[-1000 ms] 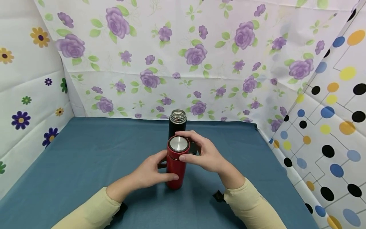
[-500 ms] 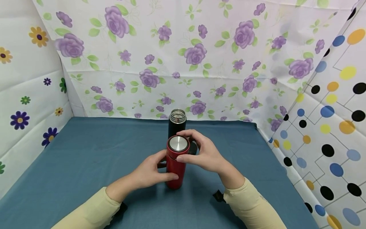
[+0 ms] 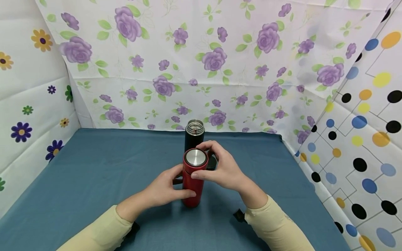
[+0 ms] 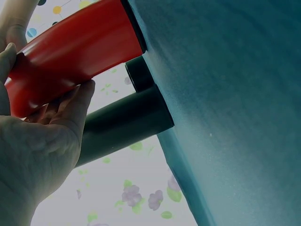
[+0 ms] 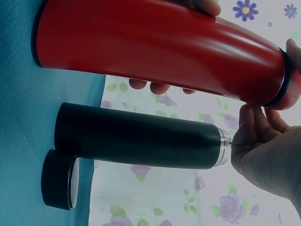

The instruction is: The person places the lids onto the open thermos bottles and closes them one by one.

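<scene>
A red thermos flask [image 3: 192, 188] stands upright on the blue cloth, its red lid [image 3: 196, 158] with a silver disc seated on top. My left hand [image 3: 163, 188] grips the body, thumb in front and fingers round the back. My right hand [image 3: 224, 169] holds the lid from the right, thumb on the near side and fingertips on the far side. Right behind stands a black thermos flask [image 3: 192, 137], uncovered, its steel threaded neck showing. Beside its base lies a black lid [image 5: 59, 180], partly hidden by my right hand in the head view.
Blue cloth [image 3: 119, 164] covers the table. A flowered white sheet [image 3: 188, 52] hangs behind, with patterned sheets at the left and the right [image 3: 361, 139].
My right thumb has slid left across the front of the red lid, and the fingers have shifted slightly right at the back, as in a turn. My left hand and the flask body stay put.
</scene>
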Motion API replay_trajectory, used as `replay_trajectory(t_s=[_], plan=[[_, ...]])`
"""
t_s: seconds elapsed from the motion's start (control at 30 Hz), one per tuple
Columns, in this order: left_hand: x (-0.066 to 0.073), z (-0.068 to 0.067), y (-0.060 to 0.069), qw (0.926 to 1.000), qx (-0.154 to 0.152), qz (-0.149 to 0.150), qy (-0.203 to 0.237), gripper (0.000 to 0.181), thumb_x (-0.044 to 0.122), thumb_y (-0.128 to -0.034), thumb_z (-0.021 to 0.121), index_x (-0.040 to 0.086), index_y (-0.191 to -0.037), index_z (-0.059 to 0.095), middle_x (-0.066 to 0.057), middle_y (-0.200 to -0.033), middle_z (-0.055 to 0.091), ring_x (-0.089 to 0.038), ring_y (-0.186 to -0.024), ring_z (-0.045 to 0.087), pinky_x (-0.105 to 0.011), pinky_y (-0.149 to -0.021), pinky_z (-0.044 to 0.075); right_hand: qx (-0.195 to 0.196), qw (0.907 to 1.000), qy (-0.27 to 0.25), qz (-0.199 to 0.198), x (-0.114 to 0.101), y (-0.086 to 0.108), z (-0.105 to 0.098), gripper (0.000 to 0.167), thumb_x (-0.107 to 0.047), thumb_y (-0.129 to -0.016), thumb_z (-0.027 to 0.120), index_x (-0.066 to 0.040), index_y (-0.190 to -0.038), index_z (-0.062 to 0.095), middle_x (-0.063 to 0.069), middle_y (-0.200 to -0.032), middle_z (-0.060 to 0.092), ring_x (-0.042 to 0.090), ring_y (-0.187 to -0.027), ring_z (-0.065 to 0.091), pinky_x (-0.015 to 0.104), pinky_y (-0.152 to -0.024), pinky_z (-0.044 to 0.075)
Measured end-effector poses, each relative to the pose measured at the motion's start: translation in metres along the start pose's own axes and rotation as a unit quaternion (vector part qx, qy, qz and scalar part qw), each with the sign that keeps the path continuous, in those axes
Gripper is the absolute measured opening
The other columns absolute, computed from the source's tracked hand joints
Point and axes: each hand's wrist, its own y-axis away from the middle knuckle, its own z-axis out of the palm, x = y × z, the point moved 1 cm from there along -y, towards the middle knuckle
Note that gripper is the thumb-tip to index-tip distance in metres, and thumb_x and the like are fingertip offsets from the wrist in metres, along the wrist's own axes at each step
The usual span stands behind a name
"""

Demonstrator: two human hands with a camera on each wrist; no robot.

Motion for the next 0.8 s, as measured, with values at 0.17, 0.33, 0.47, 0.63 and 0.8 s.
replay_trajectory(t_s=[0.17,0.33,0.47,0.63,0.8], plan=[[0.0008,0.0001,0.0004,1.0000,0.001,0.002,-0.002,0.069,0.028,-0.0963,0.091,0.022,-0.156,0.057,0.004,-0.147,0.067,-0.022,-0.133,0.067,-0.055,-0.112,0.058,0.004,1.0000,0.005,-0.004,0.0002,0.0000,0.0017,0.066,-0.034,-0.090,0.097,-0.019,-0.142,0.060,-0.002,-0.130,0.068,0.028,-0.107,0.063,0.040,-0.088,0.054],[0.0007,0.0000,0.0007,1.0000,0.001,0.000,-0.004,0.069,0.028,-0.0962,0.091,0.023,-0.156,0.058,0.004,-0.147,0.067,-0.021,-0.133,0.067,-0.053,-0.112,0.058,0.002,0.9999,0.012,-0.006,0.0004,0.0005,0.0021,0.069,-0.041,-0.090,0.096,-0.016,-0.144,0.059,-0.002,-0.132,0.068,0.024,-0.107,0.063,0.039,-0.087,0.055],[0.0006,-0.0002,0.0009,1.0000,0.001,-0.004,-0.002,0.069,0.028,-0.0963,0.091,0.022,-0.156,0.058,0.005,-0.147,0.067,-0.021,-0.133,0.067,-0.053,-0.112,0.058,-0.015,0.9998,0.003,-0.010,0.0018,0.0002,0.0001,0.079,-0.055,-0.095,0.088,-0.011,-0.153,0.057,0.000,-0.139,0.066,0.023,-0.114,0.064,0.041,-0.093,0.056],[-0.0002,-0.0001,0.0008,1.0000,0.003,-0.005,-0.001,0.070,0.029,-0.0963,0.091,0.023,-0.157,0.057,0.004,-0.148,0.067,-0.023,-0.136,0.066,-0.055,-0.112,0.057,-0.050,0.9972,-0.044,-0.034,0.0026,-0.0004,-0.0028,0.073,-0.047,-0.105,0.079,-0.013,-0.163,0.052,0.002,-0.155,0.060,0.027,-0.135,0.060,0.049,-0.110,0.054],[-0.0015,0.0002,0.0002,1.0000,0.002,-0.007,-0.002,0.069,0.031,-0.0969,0.091,0.023,-0.157,0.057,0.004,-0.149,0.066,-0.024,-0.137,0.065,-0.057,-0.113,0.056,-0.090,0.9885,-0.099,-0.071,0.0013,-0.0015,-0.0025,0.067,-0.026,-0.109,0.074,-0.008,-0.167,0.045,0.007,-0.165,0.054,0.032,-0.146,0.050,0.047,-0.117,0.050]])
